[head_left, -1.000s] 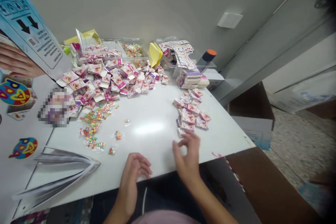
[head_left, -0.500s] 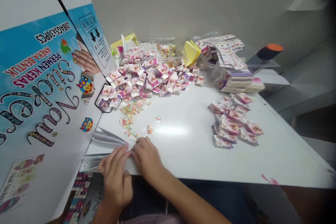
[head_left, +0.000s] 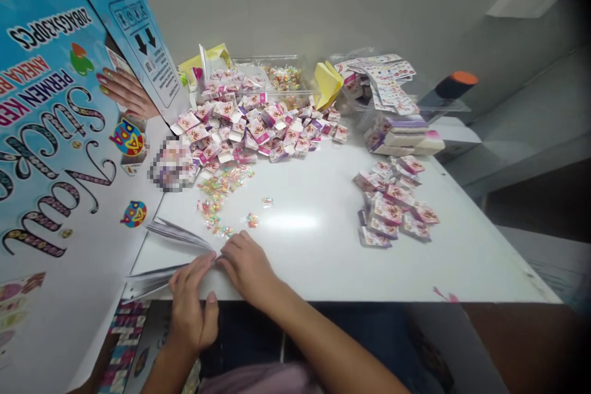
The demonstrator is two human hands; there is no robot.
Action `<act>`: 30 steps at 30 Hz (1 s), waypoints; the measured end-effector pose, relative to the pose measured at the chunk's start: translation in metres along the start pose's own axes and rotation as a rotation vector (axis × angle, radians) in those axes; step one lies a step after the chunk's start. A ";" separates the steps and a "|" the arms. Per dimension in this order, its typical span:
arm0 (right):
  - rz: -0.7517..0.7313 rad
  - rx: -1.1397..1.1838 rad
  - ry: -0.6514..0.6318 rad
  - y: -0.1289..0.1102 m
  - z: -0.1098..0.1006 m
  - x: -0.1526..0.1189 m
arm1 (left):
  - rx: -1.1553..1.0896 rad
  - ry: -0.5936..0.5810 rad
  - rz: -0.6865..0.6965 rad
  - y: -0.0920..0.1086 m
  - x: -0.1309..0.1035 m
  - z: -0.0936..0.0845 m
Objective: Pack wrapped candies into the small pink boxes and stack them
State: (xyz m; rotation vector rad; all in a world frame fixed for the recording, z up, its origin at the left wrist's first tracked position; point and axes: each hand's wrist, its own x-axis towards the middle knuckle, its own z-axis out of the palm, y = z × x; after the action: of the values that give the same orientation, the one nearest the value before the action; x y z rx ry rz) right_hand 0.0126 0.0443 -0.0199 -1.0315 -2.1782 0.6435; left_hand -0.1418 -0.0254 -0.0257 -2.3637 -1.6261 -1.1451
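Note:
Two sheaves of thin white paper sheets [head_left: 178,236] lie at the table's front left, fanned apart like a V with the point toward my hands. My left hand [head_left: 192,305] rests over the end of the lower sheaf, fingers together on the sheets and thumb apart. At the point of the V, the fingers of my right hand [head_left: 247,268] are curled and pinched on the sheets' end, meeting my left fingertips. What exactly lies between the fingertips is hidden. Just beyond are small clear packets of colourful candy [head_left: 215,197], with a separate packet [head_left: 252,220] near my right knuckles.
A big printed carton [head_left: 92,154] walls off the left side. Behind the candy is a heap of small pink-white boxes [head_left: 258,129]. More boxes [head_left: 392,203] lie to the right, below sticker sheets [head_left: 388,77] and a dark bottle with an orange end [head_left: 450,92].
The view has shifted, so everything sits further left and slightly higher. My hands stay at the same end of the sheets; the left thumb now stands further from the fingers.

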 end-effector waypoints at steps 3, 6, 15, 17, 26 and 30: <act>-0.018 0.005 -0.004 0.000 -0.011 -0.003 | 0.000 0.010 0.009 -0.003 0.000 0.001; 0.008 0.229 0.083 -0.003 -0.041 -0.020 | 0.057 0.023 -0.001 -0.002 -0.003 0.002; 0.140 0.465 0.490 -0.021 -0.130 -0.080 | -0.584 -0.354 -0.266 0.074 0.040 0.020; -0.026 0.241 0.426 -0.027 -0.143 -0.086 | -0.978 -0.559 -0.618 0.098 0.059 0.026; -0.111 0.047 0.256 -0.016 -0.131 -0.117 | -1.568 -0.374 -1.173 0.138 0.097 0.051; 0.311 0.253 0.603 -0.013 -0.102 -0.121 | -1.485 -0.263 -1.042 0.145 0.093 0.052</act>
State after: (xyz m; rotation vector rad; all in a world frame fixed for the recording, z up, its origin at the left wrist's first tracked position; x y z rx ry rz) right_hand 0.1387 -0.0442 0.0173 -1.2416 -1.3966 0.6241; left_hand 0.0216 0.0054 0.0431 -1.8986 -2.8412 -3.2270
